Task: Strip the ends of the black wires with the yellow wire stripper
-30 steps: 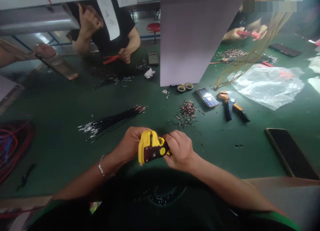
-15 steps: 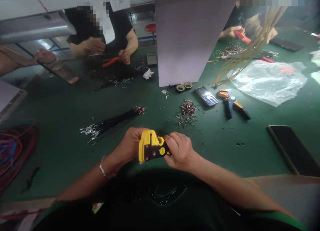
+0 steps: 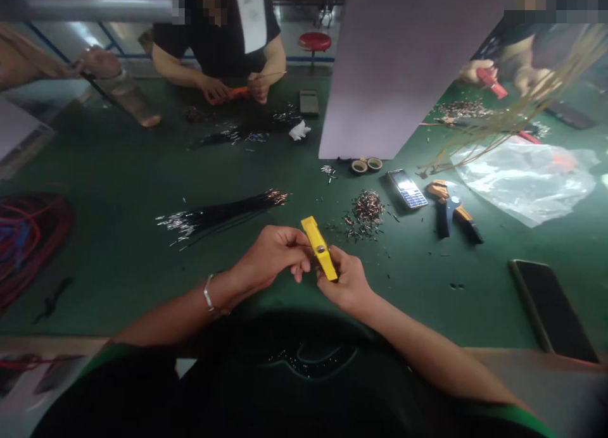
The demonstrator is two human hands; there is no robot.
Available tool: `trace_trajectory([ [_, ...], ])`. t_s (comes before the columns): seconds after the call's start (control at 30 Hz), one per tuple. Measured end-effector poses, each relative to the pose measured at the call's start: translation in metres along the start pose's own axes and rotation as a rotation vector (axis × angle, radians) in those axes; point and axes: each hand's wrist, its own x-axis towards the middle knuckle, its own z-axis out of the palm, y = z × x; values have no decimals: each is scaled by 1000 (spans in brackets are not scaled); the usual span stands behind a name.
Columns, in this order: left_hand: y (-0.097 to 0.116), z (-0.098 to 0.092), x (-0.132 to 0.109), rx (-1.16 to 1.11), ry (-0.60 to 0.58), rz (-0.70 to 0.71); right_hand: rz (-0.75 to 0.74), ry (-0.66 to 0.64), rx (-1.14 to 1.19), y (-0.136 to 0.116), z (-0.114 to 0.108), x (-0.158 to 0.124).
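Note:
Wrapped in my right hand (image 3: 349, 276) is a yellow and black wire stripper (image 3: 319, 248), its narrow yellow end turned up toward me. My left hand (image 3: 282, 251) is just to the left of the tool, thumb and fingers pinched close to its jaw side. Whatever that pinch holds is too thin or hidden to make out. Beyond my left hand lies a bundle of black wires (image 3: 223, 213), with bare copper ends on the right and silvery ends on the left. A heap of short cut insulation pieces (image 3: 368, 207) lies beyond my right hand.
On the green table, a keypad phone (image 3: 407, 188), orange and blue pliers (image 3: 451, 210), a smartphone (image 3: 553, 308) and a clear plastic bag (image 3: 527, 178) lie to the right. Red cable coils (image 3: 33, 242) sit at left. A pale partition (image 3: 375, 77) stands ahead; co-workers' hands work beyond.
The wire stripper has turned from showing its side to showing its narrow yellow end, and shifted right. My left hand has come away from behind its head to beside it. The view has shifted.

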Motion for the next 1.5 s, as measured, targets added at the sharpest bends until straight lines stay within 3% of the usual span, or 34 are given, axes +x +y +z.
trace_trajectory([
  [0.2, 3, -1, 0, -44, 11, -35, 237, -69, 364, 0, 5, 4],
  [0.33, 0, -4, 1, -48, -11, -44, 338, -102, 443, -3, 6, 5],
  [0.67, -9, -9, 4, -114, -33, -52, 318, -67, 392, -4, 8, 5],
  [1.1, -13, -7, 5, -7, -21, -1, 294, -80, 355, -1, 9, 5],
  [1.5, -16, -6, 5, -15, -5, 33, 133, -81, 245, 11, 9, 2],
])
